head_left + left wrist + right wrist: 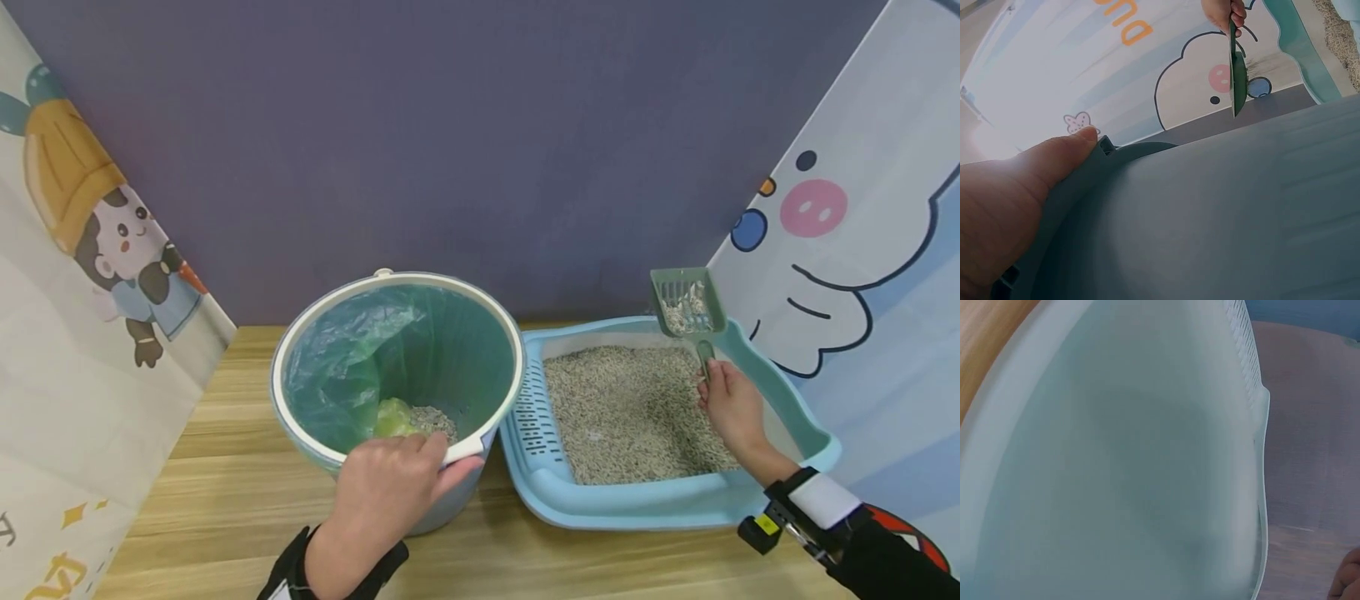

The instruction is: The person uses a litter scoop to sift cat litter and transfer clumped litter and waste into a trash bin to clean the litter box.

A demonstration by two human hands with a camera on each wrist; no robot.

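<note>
My left hand grips the near rim of a trash can lined with a green plastic bag; its thumb lies along the rim. Inside the bag sit a yellow-green lump and some grey litter. To the right, my right hand holds a green litter scoop by its handle, above the far right part of a blue litter box. Some litter lies in the scoop's slotted pan. Grey-beige cat litter covers the bottom of the box. In the left wrist view the scoop appears edge-on.
Both containers stand side by side on a wooden table. A dark wall panel rises behind them. Printed cartoon sheets hang at the left and the right. The box has a slotted ledge facing the trash can.
</note>
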